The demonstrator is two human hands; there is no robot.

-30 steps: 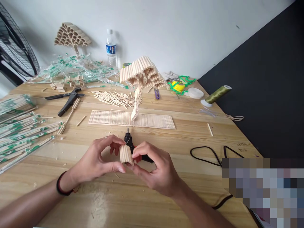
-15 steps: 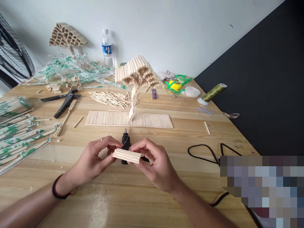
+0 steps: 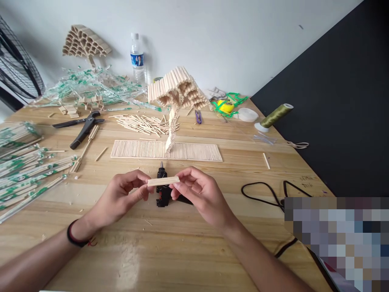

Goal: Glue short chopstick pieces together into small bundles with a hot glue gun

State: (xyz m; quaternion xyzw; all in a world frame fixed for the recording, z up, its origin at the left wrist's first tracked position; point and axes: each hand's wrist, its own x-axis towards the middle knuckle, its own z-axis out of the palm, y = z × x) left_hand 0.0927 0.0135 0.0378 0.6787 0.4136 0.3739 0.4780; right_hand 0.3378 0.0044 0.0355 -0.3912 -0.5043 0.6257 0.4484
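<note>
Between my two hands is a small panel of wooden sticks (image 3: 163, 181), lying side by side and seen nearly edge-on. My left hand (image 3: 123, 196) pinches its left end, and my right hand (image 3: 202, 194) grips the right end with thumb and fingers. Below the panel a black glue gun (image 3: 163, 197) rests on the table, nozzle pointing away from me, partly covered by the panel and my right fingers. Beyond it lies a long flat base of wooden sticks (image 3: 136, 149). A tree-shaped stick model (image 3: 173, 91) rises from the middle of this base.
Loose cut sticks (image 3: 142, 124) lie behind the base. Black cutters (image 3: 86, 125) and wrapped sticks (image 3: 27, 174) are at left. A water bottle (image 3: 137, 61) stands at the back. On the right are a thread spool (image 3: 275, 117), a yellow tape measure (image 3: 225, 106) and a black cable (image 3: 261, 184).
Both hands have raised the stick panel slightly away from me. It has tilted from showing its broad face to nearly edge-on, and its right end has come up.
</note>
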